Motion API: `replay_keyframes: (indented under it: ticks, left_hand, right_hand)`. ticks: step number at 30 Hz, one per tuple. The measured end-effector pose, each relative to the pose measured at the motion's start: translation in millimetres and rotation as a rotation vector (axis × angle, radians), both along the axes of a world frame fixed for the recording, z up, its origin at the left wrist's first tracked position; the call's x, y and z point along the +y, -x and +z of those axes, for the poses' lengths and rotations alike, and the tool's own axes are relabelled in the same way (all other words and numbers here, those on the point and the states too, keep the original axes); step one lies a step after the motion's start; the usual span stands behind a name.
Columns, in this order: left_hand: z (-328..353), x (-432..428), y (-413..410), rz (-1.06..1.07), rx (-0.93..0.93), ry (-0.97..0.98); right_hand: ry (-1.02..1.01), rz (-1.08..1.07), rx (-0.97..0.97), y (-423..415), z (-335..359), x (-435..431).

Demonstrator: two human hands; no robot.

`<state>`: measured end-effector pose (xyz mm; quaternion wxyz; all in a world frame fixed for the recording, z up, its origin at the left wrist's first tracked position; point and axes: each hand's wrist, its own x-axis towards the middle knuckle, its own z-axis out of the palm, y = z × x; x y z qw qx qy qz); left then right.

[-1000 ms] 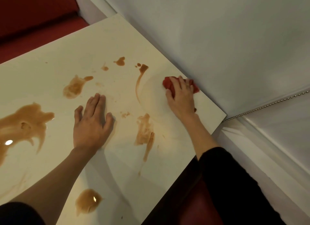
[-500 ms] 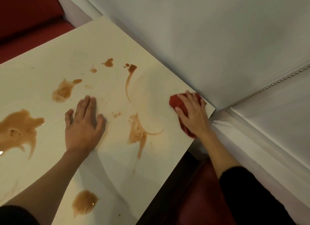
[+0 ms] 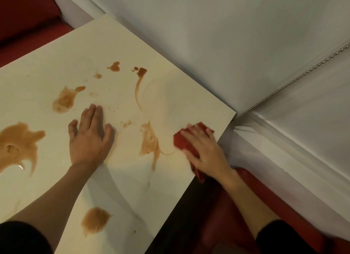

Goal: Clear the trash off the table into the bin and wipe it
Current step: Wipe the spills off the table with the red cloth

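**Table** (image 3: 56,60): cream top, one corner pointing at the junction of the padded walls. Carries brown liquid spills and both hands.

**Cloth** (image 3: 180,141): red, crumpled. It lies on the table near the corner by the walls, against the edge nearest the person. One end hangs over that edge below the wrist.

**Right hand** (image 3: 206,151): palm down on the cloth, fingers stretched out flat and a little spread, pressing it to the table rather than curling round it. Most of the cloth is covered by it.

**Left hand** (image 3: 89,138): flat on bare table, palm down, fingers straight and close together, thumb out. It holds nothing and is well apart from the cloth.

**Spills**:
- Puddle (image 3: 17,142): the largest, wet and shiny, cut off by the left of the view.
- Blotch (image 3: 64,100): beyond the left hand, with a small tail.
- Spots (image 3: 114,67): several small ones toward the far side.
- Streak (image 3: 137,90): a thin arc running from the spots down toward the smear.
- Smear (image 3: 148,140): between the two hands, dragged thin, just beside the cloth.
- Patch (image 3: 94,220): rounded, near the edge closest to the person, beside the left forearm.
- Haze: a faint film on the table between the streak and the wall-side edge.

**Sleeves** (image 3: 19,238): black, both pushed up above the forearms.

**Walls** (image 3: 208,35): white padding, with a stud strip (image 3: 303,73) along a seam.

**Bench** (image 3: 284,206): red seat under the right forearm.
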<state>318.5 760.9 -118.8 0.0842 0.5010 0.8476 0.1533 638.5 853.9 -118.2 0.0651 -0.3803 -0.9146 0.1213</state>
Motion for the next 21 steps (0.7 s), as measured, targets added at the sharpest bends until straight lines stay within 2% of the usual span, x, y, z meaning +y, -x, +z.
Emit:
replay_keyframes:
  ticks: [4,7,9,13,16,18,21]
  left_hand:
    - [0.2,0.0,-1.6,0.006,-0.002,-0.013]
    - [0.5,-1.0,-1.3,0.003,-0.006,-0.014]
    - [0.5,-0.8,-0.6,-0.004,-0.004,-0.015]
    - [-1.7,-1.5,0.9,-0.005,0.006,-0.022]
    - [-3.4,-1.0,1.7,-0.004,0.005,-0.02]
    - [-3.9,-1.2,2.0,-0.004,0.003,-0.019]
    - [-3.5,-0.9,1.3,0.001,0.004,-0.028]
  right_hand:
    - [0.035,-0.369,0.003,29.2,-1.6,52.1]
    - [0.009,-0.49,0.016,66.3,-5.9,50.0]
    - [0.01,-0.41,0.031,83.5,-7.4,21.6]
    - [0.032,-0.08,0.089,83.0,-4.3,-64.6]
    - [0.02,0.094,0.038,52.8,-1.9,-63.2]
    - [-0.006,0.03,-0.003,41.0,-2.9,-31.6]
    - [0.027,-0.227,-0.033,50.7,-0.9,9.7]
